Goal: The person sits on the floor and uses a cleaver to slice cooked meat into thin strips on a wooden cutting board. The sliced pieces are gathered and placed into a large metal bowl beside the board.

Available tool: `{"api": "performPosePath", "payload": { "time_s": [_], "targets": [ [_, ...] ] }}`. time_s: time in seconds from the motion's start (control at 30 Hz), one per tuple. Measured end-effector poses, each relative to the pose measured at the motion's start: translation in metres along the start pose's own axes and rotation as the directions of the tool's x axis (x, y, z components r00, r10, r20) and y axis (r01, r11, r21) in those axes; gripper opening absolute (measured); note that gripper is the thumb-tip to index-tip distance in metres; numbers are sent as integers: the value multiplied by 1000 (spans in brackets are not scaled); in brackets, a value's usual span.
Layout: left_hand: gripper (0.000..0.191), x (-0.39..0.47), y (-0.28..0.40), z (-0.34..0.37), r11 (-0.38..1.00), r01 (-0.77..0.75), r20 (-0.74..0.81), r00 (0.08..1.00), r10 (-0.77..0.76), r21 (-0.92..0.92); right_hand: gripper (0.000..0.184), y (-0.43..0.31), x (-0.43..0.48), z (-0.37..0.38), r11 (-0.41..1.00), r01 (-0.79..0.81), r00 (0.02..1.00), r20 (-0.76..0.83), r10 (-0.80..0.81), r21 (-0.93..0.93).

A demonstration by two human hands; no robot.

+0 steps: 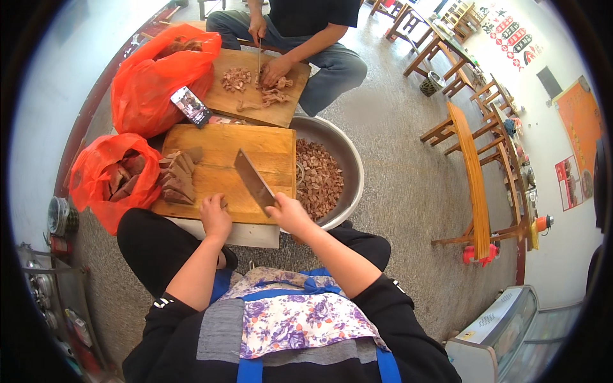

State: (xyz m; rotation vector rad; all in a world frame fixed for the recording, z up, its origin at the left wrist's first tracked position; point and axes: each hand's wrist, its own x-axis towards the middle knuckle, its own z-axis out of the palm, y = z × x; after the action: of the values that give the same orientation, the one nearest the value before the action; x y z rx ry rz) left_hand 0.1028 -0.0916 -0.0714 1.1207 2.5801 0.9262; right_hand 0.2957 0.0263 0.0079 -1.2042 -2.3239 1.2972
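Note:
In my right hand (289,215) is the handle of a cleaver (254,179), its blade pointing up and left over the wooden cutting board (225,153). My left hand (215,216) rests on the board's near edge, fingers curled by a small brown piece; whether it grips the piece I cannot tell. Sliced brown meat (177,179) lies at the board's left edge. Beside it a red plastic bag (139,191) holds larger meat chunks (125,174). Chopped meat (320,177) fills part of the large metal basin (353,167), which sits partly under the board's right side.
Opposite, a co-worker (311,28) cuts meat with a knife on another board (225,62). A larger red bag (143,86) stands at the upper left, a phone (191,106) leaning by it. Wooden benches (471,177) are at the right, a glass-topped freezer (498,330) at the lower right.

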Motion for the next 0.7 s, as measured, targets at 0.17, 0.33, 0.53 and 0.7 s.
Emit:
{"api": "performPosePath", "payload": {
  "time_s": [0.17,0.33,0.53,0.7],
  "targets": [
    [37,0,-3,-3,997,-72,31,997,72,-14,38,16,9,-8,996,-89,996,-11,88,-13],
    [38,-4,18,7,960,-278,61,958,279,-25,30,31,-5,-55,967,-179,938,-327,112,-183],
    [44,-2,41,15,948,-228,16,971,238,-224,26,4,-39,-56,964,-86,992,-113,59,-252],
    [33,-2,22,14,889,-347,-52,936,348,-297,20,-9,-66,-18,841,144,985,-7,-173,-522]
  ]
}}
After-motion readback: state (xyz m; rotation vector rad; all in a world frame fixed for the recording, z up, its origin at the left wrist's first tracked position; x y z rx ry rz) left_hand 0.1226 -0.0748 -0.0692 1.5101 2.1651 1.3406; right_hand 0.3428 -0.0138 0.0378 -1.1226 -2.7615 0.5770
